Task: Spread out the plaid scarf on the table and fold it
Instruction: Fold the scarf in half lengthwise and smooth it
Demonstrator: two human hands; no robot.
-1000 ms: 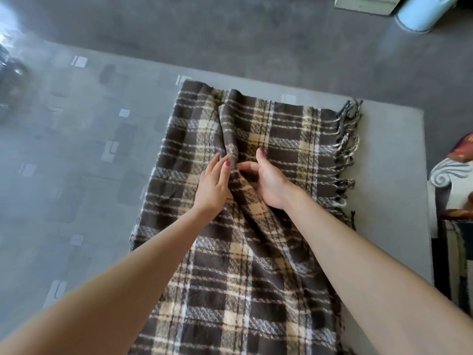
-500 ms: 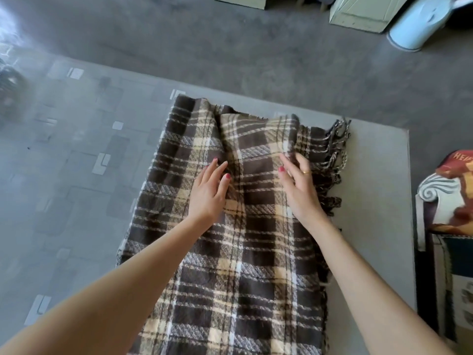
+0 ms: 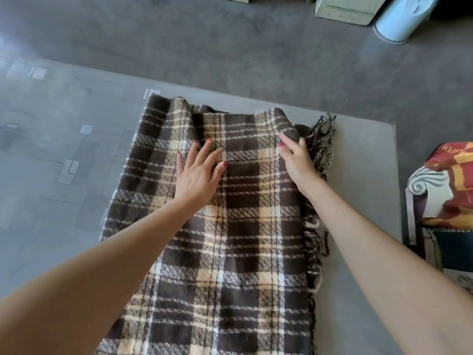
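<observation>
The brown, cream and grey plaid scarf [image 3: 240, 226] lies lengthwise on the grey table [image 3: 363, 190], running from the far edge toward me. Its fringe [image 3: 322, 139] hangs along the right side. My left hand [image 3: 198, 172] rests flat on the cloth left of centre, fingers spread, holding nothing. My right hand [image 3: 297, 160] sits at the scarf's right edge near the far corner, its fingers curled over a fold of fabric that rises there. A folded layer with a straight edge lies between my two hands.
The table's left part [image 3: 51, 155] has a glossy patterned top. Beyond it is grey carpet [image 3: 230, 47]. A pale box [image 3: 345, 8] and a light blue bin [image 3: 401, 19] stand at the back right. A chair with red-and-yellow cloth [image 3: 450, 180] stands to the right.
The central ridge of bunched cloth has been flattened out. My right hand moved from the middle to the scarf's right edge; my left hand stayed left of centre and spread flat.
</observation>
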